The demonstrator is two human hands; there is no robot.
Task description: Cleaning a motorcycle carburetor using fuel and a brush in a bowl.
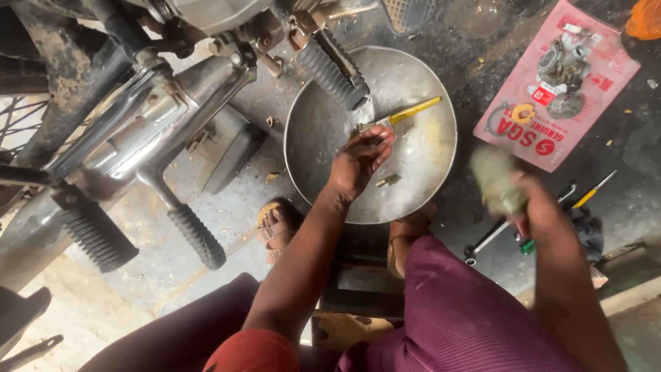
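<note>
Fingers of your left hand (359,160) are pinched together on a small metal part (367,127) at the near end of a yellow-handled tool (411,110), and both lie inside the wide metal basin (427,172) on the floor. A second small brownish piece (387,180) sits loose on the basin's bottom, just beside that hand. Your right hand (540,210) is off to the right of the basin, closed around a pale, blurred wad, perhaps a rag (496,179); the blur keeps you from telling exactly what it is.

Under that hand, on the dark floor, lie long tools: a wrench (482,242), a green-tipped driver (527,246) and a thin yellow-handled screwdriver (593,192). Beyond them a pink printed packet (544,131) lies flat with a grey metal carburettor-like part (564,72) resting on it.

Above the basin's far rim hangs a ribbed rubber footrest (334,69) of the motorcycle (138,124), which fills the left side, with a ribbed kick lever (196,235) pointing toward you. Your sandalled foot (275,224) rests just beside the basin's near-left edge.
</note>
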